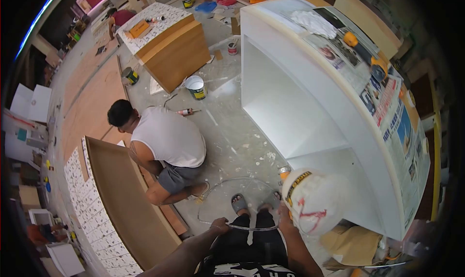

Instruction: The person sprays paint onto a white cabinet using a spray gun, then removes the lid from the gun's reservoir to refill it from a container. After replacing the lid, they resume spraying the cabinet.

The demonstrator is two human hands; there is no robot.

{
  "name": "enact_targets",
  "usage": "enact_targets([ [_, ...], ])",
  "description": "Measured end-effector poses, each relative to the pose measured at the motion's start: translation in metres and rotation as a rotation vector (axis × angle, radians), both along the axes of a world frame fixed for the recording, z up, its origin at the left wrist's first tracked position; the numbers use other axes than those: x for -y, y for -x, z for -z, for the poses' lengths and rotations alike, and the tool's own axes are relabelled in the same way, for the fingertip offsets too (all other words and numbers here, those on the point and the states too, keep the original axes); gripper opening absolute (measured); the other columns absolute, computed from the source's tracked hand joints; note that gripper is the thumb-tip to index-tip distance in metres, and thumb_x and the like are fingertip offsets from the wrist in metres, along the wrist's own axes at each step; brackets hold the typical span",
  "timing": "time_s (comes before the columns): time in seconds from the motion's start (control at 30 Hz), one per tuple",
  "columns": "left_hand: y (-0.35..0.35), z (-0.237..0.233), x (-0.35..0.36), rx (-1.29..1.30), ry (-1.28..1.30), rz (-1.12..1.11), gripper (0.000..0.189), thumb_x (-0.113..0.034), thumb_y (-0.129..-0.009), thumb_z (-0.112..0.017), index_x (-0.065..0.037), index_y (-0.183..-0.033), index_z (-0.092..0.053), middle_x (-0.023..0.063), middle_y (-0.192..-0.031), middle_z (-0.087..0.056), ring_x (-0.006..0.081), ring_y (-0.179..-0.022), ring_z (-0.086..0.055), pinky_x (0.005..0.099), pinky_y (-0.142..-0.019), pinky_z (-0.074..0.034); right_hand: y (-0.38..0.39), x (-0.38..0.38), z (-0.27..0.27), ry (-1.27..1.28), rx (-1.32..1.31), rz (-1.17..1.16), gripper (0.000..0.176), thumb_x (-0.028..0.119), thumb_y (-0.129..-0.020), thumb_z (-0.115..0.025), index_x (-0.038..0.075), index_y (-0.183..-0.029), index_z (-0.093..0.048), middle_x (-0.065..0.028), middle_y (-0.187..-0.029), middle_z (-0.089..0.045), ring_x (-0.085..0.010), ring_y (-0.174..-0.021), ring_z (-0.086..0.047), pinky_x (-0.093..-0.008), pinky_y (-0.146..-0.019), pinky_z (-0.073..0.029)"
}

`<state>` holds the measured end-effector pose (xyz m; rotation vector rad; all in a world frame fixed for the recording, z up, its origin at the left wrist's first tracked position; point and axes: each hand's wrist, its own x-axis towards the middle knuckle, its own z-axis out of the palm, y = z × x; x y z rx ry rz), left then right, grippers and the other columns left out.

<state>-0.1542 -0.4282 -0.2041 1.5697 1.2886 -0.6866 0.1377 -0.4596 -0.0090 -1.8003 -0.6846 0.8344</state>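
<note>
My right hand (286,220) is closed around the grip of a paint spray gun, partly hidden under its large white cup (317,202), which bears a yellow-black band and a red scrawl. The gun's orange and metal nozzle (284,172) points toward a white curved cabinet (310,83) with open compartments. A clear hose (232,181) loops over the floor around my sandalled feet. At my waist, my left hand (220,225) has its fingers curled around this hose.
A co-worker in a white sleeveless shirt (167,137) squats at left by a curved tiled counter (104,214). Newspapers (370,90) and yellow tools (379,69) lie on the cabinet. A paint can (195,87) and a wooden counter (177,49) stand ahead. Cardboard (353,245) lies at right.
</note>
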Motion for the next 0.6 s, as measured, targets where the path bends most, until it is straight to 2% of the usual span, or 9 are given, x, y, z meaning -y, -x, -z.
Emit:
enact_targets([
  [0.1, 0.008, 0.008, 0.004, 0.017, -0.004, -0.034, 0.054, -0.034, -0.072, -0.07, -0.006, -0.117, -0.064, 0.0173, -0.114, -0.066, 0.0303, -0.111, -0.061, 0.0371, -0.099, -0.046, -0.004, -0.025, 0.025, -0.038, 0.041, -0.007, 0.013, 0.011, -0.096, -0.051, 0.0, -0.097, -0.058, -0.0024, -0.065, -0.051, -0.0111, -0.059, -0.048, -0.0269, -0.058, -0.04],
  [0.17, 0.012, 0.01, 0.005, -0.006, -0.006, -0.095, 0.05, -0.033, -0.073, -0.068, -0.005, -0.115, -0.065, 0.0171, -0.114, -0.066, 0.0306, -0.111, -0.061, 0.0363, -0.098, -0.046, -0.003, -0.043, 0.064, 0.054, 0.988, -0.297, 0.01, 0.006, -0.094, -0.052, 0.002, -0.086, -0.055, -0.0021, -0.065, -0.052, -0.0114, -0.061, -0.05, -0.0272, -0.059, -0.041],
  [0.23, 0.013, 0.009, -0.003, -0.012, 0.02, -0.174, 0.045, -0.035, -0.077, -0.066, -0.005, -0.11, -0.068, 0.0169, -0.114, -0.066, 0.0308, -0.111, -0.061, 0.0376, -0.097, -0.046, -0.006, -0.058, 0.085, -0.122, 0.868, -0.277, 0.015, 0.008, -0.095, -0.053, 0.001, -0.082, -0.059, -0.0026, -0.067, -0.055, -0.0132, -0.061, -0.052, -0.0286, -0.06, -0.043],
  [0.3, 0.017, 0.024, -0.007, 0.014, -0.054, -0.093, 0.041, -0.037, -0.082, -0.062, -0.004, -0.106, -0.069, 0.0171, -0.11, -0.067, 0.0313, -0.107, -0.062, 0.0394, -0.094, -0.047, 0.004, -0.068, 0.099, -0.065, 0.028, -0.039, 0.016, 0.009, -0.094, -0.055, 0.001, -0.081, -0.061, -0.004, -0.071, -0.06, -0.0139, -0.064, -0.056, -0.0297, -0.062, -0.046],
  [0.37, 0.007, 0.02, -0.014, -0.033, -0.062, -0.519, 0.037, -0.035, -0.086, -0.061, -0.004, -0.102, -0.069, 0.0186, -0.103, -0.068, 0.0339, -0.101, -0.064, 0.0419, -0.09, -0.049, 0.006, -0.074, 0.131, -0.033, 0.54, -0.234, 0.018, 0.008, -0.094, -0.055, 0.001, -0.079, -0.063, -0.0048, -0.073, -0.063, -0.0144, -0.068, -0.059, -0.0304, -0.064, -0.048],
  [0.43, -0.004, 0.019, -0.02, -0.019, -0.084, -0.601, 0.036, -0.035, -0.086, -0.061, -0.004, -0.099, -0.07, 0.0184, -0.101, -0.069, 0.0338, -0.1, -0.064, 0.0423, -0.09, -0.049, 0.008, -0.071, 0.178, 0.02, 0.464, -0.238, 0.009, 0.006, -0.091, -0.057, 0.003, -0.087, -0.065, -0.0062, -0.075, -0.065, -0.0168, -0.074, -0.063, -0.0318, -0.069, -0.049],
  [0.5, -0.016, 0.014, -0.014, -0.018, -0.099, -0.692, 0.035, -0.035, -0.086, -0.061, -0.003, -0.096, -0.07, 0.0182, -0.098, -0.069, 0.0337, -0.099, -0.064, 0.0426, -0.089, -0.049, -0.001, -0.083, 0.194, -0.083, 0.72, -0.439, 0.008, 0.005, -0.088, -0.06, 0.005, -0.093, -0.066, -0.0069, -0.082, -0.068, -0.0189, -0.081, -0.065, -0.0332, -0.075, -0.05],
  [0.53, -0.024, 0.014, -0.012, 0.007, -0.103, -0.753, 0.034, -0.034, -0.086, -0.061, -0.003, -0.097, -0.07, 0.0193, -0.099, -0.069, 0.0345, -0.098, -0.064, 0.0427, -0.089, -0.049, -0.004, -0.094, 0.204, -0.083, 0.726, -0.442, 0.008, 0.005, -0.088, -0.06, 0.005, -0.093, -0.066, -0.0069, -0.082, -0.068, -0.0189, -0.081, -0.065, -0.0332, -0.075, -0.05],
  [0.6, -0.036, 0.017, 0.003, 0.037, -0.09, -0.8, 0.034, -0.034, -0.086, -0.062, -0.002, -0.097, -0.069, 0.0203, -0.099, -0.068, 0.0353, -0.097, -0.064, 0.0428, -0.089, -0.048, -0.004, -0.107, 0.223, -0.131, 0.644, -0.478, 0.027, 0.004, -0.078, -0.06, 0.003, -0.104, -0.066, -0.018, -0.105, -0.066, -0.0347, -0.102, -0.063, -0.0447, -0.089, -0.048],
])
